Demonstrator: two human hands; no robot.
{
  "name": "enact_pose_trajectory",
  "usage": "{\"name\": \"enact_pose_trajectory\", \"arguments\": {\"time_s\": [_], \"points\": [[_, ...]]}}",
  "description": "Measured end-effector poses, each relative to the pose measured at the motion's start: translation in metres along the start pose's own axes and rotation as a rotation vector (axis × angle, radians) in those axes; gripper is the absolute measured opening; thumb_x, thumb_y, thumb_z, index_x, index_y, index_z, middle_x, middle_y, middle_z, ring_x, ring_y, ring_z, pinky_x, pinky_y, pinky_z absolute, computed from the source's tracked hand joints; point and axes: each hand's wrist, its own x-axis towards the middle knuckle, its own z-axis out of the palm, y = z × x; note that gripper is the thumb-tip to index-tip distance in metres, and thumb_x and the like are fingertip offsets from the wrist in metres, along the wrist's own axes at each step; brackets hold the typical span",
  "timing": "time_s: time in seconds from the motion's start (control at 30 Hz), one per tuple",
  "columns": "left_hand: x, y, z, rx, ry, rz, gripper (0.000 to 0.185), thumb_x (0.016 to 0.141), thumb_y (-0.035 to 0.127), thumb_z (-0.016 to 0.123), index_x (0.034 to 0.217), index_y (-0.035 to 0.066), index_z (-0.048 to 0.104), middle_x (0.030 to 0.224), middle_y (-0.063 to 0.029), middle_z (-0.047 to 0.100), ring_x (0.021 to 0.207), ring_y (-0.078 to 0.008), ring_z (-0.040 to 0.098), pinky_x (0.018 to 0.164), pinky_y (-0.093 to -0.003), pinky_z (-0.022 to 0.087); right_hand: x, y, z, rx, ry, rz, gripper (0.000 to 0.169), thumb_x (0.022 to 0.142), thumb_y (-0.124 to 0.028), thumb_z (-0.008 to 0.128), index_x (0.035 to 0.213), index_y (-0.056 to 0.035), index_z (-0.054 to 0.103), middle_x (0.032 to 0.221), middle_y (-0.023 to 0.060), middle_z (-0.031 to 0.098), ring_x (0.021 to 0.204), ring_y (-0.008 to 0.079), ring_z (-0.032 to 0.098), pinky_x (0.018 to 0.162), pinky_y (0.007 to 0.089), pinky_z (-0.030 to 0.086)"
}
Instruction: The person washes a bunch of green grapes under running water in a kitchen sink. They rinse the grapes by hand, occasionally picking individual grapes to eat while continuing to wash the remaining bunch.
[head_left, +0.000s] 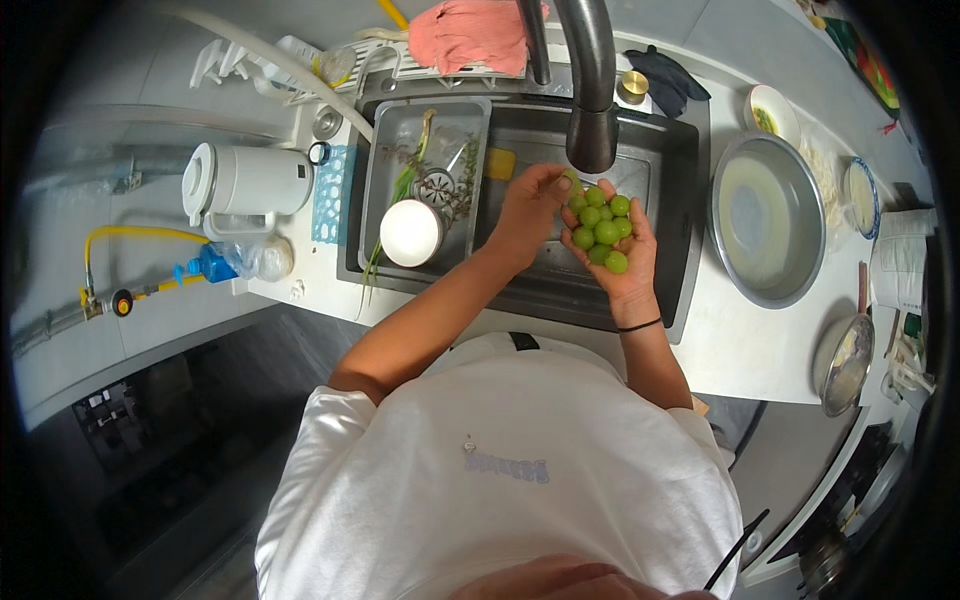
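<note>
Over the dark sink basin (517, 285), my right hand (634, 262) is turned palm up and cradles a cluster of green grapes (606, 232). My left hand (529, 214) comes in from the left, its thumb and fingers closed on a single green grape (572, 178) at the upper end of the cluster. Whether that grape is still on a stem cannot be seen. Just above both hands hangs the dark faucet spout (592, 139). No water stream is visible beneath it.
Left in the sink sits a grey tray (375, 165) with green onion, herbs and a white bowl (412, 233); a yellow sponge (500, 163) lies beside it. A metal basin (814, 247) of cloudy liquid stands right. A white electric kettle (255, 180) is at left, a pink cloth (469, 36) behind.
</note>
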Motion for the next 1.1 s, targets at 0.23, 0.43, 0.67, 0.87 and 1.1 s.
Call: {"name": "enact_pose_trajectory", "arguments": {"time_s": [0.23,0.43,0.67,0.87,1.1], "points": [[-0.010,-0.003,0.017,0.091,0.002,0.281,0.020,0.092,0.016,0.048,0.105,0.001,0.050,0.096,-0.0073,0.060,0.088,-0.0135,0.056,0.078,-0.0277,0.045,0.010,0.007,0.026,0.076,0.127,-0.037,0.040,0.091,-0.039,0.044,0.122,-0.0148,0.049,0.121,0.0067,0.053,0.104,0.0264,0.054,0.091,0.0474,0.039],[0.017,-0.024,0.021,0.365,0.290,0.364,0.021,0.093,0.015,0.046,0.107,0.000,0.047,0.094,-0.0084,0.059,0.086,-0.0143,0.055,0.076,-0.0282,0.044,0.042,0.040,0.015,-0.038,0.198,-0.120,0.032,0.090,-0.036,0.048,0.108,-0.0116,0.055,0.105,0.0061,0.060,0.097,0.0214,0.057,0.086,0.0362,0.046],[0.012,-0.016,0.026,0.326,0.244,0.577,0.019,0.089,0.011,0.050,0.103,-0.001,0.049,0.083,-0.0139,0.060,0.072,-0.0210,0.059,0.066,-0.0322,0.046,0.048,0.031,0.032,0.028,0.158,-0.151,0.033,0.089,-0.037,0.051,0.104,-0.0082,0.055,0.102,0.0080,0.060,0.093,0.0219,0.059,0.084,0.0354,0.047],[0.033,-0.008,0.020,0.294,0.307,0.498,0.013,0.090,0.010,0.046,0.101,0.002,0.048,0.083,-0.0084,0.056,0.075,-0.0147,0.054,0.068,-0.0273,0.044,0.047,0.045,0.036,0.001,0.237,-0.180,0.030,0.088,-0.028,0.052,0.110,-0.0078,0.053,0.105,0.0071,0.059,0.096,0.0202,0.057,0.084,0.0352,0.047],[0.039,-0.013,0.013,0.154,0.159,0.429,0.013,0.093,0.009,0.043,0.103,0.002,0.047,0.092,-0.0050,0.055,0.082,-0.0097,0.052,0.071,-0.0241,0.043,0.044,0.041,0.044,-0.021,0.246,-0.226,0.030,0.091,-0.032,0.045,0.106,-0.0079,0.054,0.104,0.0072,0.059,0.099,0.0209,0.056,0.087,0.0362,0.046]]}}
